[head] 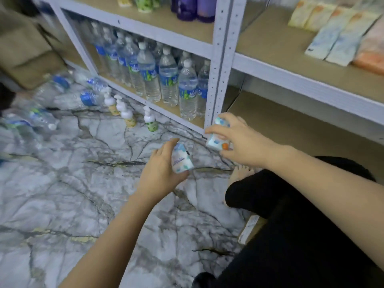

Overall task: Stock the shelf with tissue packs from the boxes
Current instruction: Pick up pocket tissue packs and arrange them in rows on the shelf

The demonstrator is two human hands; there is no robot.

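Marble floor before shelf; left hand gripping one tissue pack, right hand gripping another pack.

Head view, close, angled down toward floor and low shelving.

both forearms bare to the elbow w/ no sleeves in view, left hand & right hand w/o rings or gloves, legs in plain black trousers, one bare foot.
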